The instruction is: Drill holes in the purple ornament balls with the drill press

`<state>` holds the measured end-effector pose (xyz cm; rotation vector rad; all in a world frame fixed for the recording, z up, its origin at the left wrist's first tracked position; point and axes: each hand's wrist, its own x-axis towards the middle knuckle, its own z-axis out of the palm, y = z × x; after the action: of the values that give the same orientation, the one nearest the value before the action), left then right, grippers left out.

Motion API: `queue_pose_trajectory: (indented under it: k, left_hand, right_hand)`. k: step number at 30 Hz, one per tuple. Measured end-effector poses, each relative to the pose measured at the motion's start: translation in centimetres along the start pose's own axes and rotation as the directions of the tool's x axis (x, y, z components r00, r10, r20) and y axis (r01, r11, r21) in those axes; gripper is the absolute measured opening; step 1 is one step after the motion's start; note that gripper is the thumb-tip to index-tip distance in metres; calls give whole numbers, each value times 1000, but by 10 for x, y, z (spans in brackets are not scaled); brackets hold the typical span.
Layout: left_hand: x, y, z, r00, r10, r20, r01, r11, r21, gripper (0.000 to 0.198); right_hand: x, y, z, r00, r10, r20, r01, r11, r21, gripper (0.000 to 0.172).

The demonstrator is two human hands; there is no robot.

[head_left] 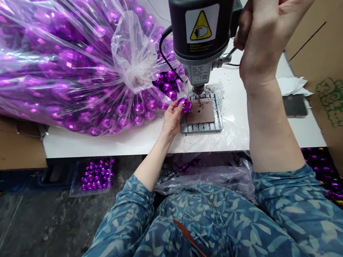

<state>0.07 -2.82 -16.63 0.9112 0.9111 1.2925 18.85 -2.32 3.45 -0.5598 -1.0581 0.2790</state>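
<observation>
Between the fingertips of my left hand (173,119) is a shiny purple faceted ball (186,105). It is over the left edge of the drill press base (202,128), beside a flat brown board (205,114) with a dark hole in it. Above the board stands the black-headed bench drill press (204,14), its chuck (198,89) pointing down. My right hand (270,20) is raised at the right of the head, fingers curled round the lever (233,51), whose grip is mostly hidden by the hand. Dark shavings are scattered around the base.
A large clear bag (134,54) full of purple balls lies on the white table (124,143) at left. Below it stands a clear bin (95,189) of balls. Cardboard boxes (314,60) flank the table; a phone (294,106) and white paper (292,86) lie at right.
</observation>
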Motion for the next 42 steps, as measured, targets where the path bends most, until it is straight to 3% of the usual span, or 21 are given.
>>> queue_pose_trajectory:
  k: [4, 9, 18, 27, 31, 37, 42]
  left_hand:
    - [13, -9, 3, 995, 100, 19, -101, 991, 93, 49]
    - [16, -15, 8, 988, 117, 104, -133, 977, 164, 50]
    - [17, -25, 15, 973, 162, 164, -200, 948, 249, 50]
    - [9, -22, 13, 908, 281, 310, -397, 815, 423, 58]
    - [0, -23, 13, 883, 350, 313, -463, 759, 458, 55]
    - [14, -45, 10, 805, 385, 451, -578, 679, 452, 64]
    - [24, -57, 7, 783, 363, 505, -585, 705, 401, 70]
  right_hand:
    - [-1, -1, 2, 1000, 4, -27, -3, 1000, 19, 61]
    - [-3, -9, 3, 999, 39, -7, -39, 999, 23, 61]
    - [-5, -13, 0, 998, 57, 30, -57, 998, -3, 35]
    - [-6, -15, 1, 998, 52, 32, -51, 998, -37, 34]
    - [-7, -16, 0, 997, 56, 46, -53, 997, -53, 33]
    - [0, -14, -3, 991, 75, 106, -57, 985, -163, 59]
    - [-4, -18, -10, 987, 62, 148, -25, 969, -245, 53]
